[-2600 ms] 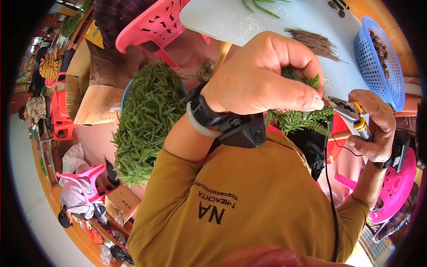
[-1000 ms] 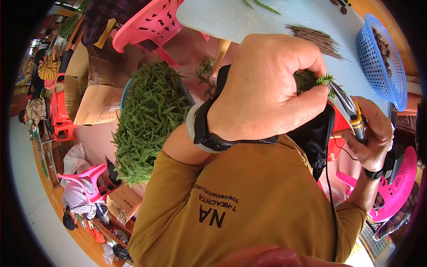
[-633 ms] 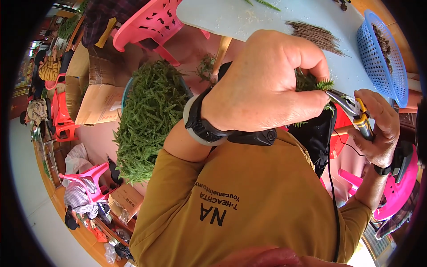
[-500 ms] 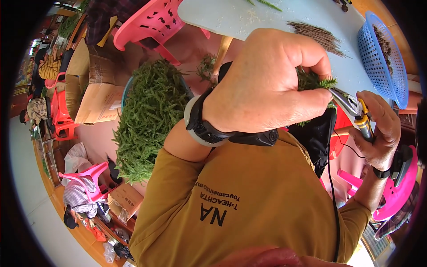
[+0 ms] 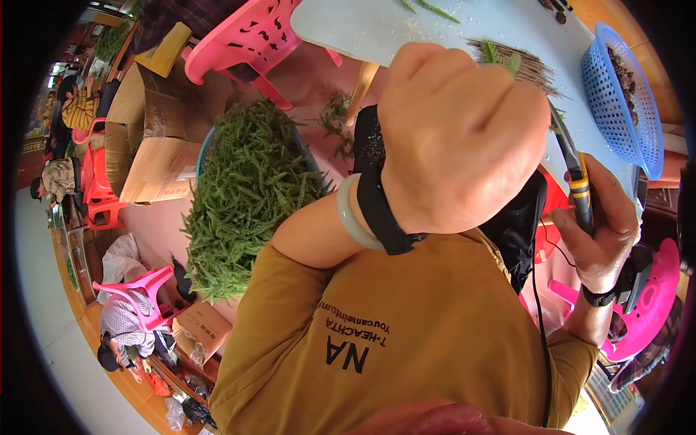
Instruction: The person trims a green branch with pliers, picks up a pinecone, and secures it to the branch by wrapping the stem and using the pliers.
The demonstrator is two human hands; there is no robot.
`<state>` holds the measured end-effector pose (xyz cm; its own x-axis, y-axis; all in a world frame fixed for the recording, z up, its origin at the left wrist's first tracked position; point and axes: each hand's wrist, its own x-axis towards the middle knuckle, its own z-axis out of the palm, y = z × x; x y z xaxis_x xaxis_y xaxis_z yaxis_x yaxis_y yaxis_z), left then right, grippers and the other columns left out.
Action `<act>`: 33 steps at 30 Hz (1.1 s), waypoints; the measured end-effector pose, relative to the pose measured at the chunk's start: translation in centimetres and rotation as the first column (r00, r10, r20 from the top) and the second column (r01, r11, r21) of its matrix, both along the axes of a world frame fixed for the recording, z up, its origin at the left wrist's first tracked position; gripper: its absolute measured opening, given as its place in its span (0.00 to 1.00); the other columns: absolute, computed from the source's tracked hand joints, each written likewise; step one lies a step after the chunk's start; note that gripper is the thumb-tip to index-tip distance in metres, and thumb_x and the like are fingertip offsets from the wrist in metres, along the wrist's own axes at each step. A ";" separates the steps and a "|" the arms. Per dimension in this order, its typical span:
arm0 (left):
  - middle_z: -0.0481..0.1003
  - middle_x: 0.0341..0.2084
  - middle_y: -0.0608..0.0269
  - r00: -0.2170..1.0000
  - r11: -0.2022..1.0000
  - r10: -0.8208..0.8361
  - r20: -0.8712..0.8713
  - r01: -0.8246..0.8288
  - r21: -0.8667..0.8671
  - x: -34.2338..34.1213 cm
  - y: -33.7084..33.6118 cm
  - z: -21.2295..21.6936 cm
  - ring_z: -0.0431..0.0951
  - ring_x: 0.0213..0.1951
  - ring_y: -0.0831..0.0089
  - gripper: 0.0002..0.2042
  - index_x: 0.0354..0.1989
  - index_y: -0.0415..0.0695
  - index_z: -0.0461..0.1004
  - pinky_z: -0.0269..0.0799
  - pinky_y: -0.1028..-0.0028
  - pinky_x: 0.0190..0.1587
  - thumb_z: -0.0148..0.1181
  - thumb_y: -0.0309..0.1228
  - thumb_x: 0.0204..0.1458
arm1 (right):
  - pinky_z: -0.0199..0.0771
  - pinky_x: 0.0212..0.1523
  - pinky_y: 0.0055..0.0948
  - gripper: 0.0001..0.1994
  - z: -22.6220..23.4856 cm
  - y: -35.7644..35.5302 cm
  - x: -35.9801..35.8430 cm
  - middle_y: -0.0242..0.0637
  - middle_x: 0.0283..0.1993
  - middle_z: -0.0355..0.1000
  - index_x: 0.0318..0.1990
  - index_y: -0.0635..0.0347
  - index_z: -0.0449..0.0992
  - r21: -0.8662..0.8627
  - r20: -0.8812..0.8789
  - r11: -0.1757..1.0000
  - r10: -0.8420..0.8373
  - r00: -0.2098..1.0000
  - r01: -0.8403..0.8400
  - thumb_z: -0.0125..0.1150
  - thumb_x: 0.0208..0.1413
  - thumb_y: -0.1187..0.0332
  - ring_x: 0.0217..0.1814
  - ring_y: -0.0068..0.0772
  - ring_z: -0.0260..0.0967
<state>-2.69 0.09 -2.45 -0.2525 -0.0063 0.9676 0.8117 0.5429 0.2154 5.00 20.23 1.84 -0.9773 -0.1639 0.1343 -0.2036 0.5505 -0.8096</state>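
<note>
My left hand [image 5: 457, 138] is raised close to the camera as a closed fist. A few green sprig tips [image 5: 500, 56] poke out above its knuckles; the rest of the bunch is hidden behind the hand. A black strap and a pale bangle sit on that wrist. My right hand [image 5: 605, 235] is lower on the right, wrapped around the yellow-and-black handle of a pair of shears [image 5: 576, 181]. The blades point up toward the left fist, and their tips are hidden.
A blue basin heaped with green sprigs [image 5: 246, 196] stands on the floor to the left. The white table [image 5: 377, 29] carries a pile of cut stems [image 5: 533, 69] and a blue basket [image 5: 623, 94]. Pink chairs [image 5: 246, 36], a cardboard box [image 5: 156, 152] and seated people are around.
My left hand has lifted and turned closer to the camera, now covering most of the sprig bunch. My right hand keeps hold of the shears in nearly the same place.
</note>
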 end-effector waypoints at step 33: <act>0.71 0.37 0.62 -0.487 -0.143 -0.870 0.079 0.403 0.904 -1.2 -0.4 -0.4 0.71 0.38 0.81 0.15 0.47 0.38 0.65 0.67 0.81 0.39 0.54 0.31 0.53 | 0.64 0.47 0.25 0.27 -1.0 2.0 -2.5 0.40 0.43 0.69 0.47 0.71 0.69 -0.153 -0.157 0.958 0.219 0.963 -0.243 0.66 0.32 0.80 0.44 0.27 0.66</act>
<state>-3.90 -0.27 -2.84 -0.6289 0.6777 0.3811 -0.3435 -0.6820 0.6457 2.50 22.26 0.88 -0.8854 -0.3464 0.3098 -0.4247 0.3323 -0.8421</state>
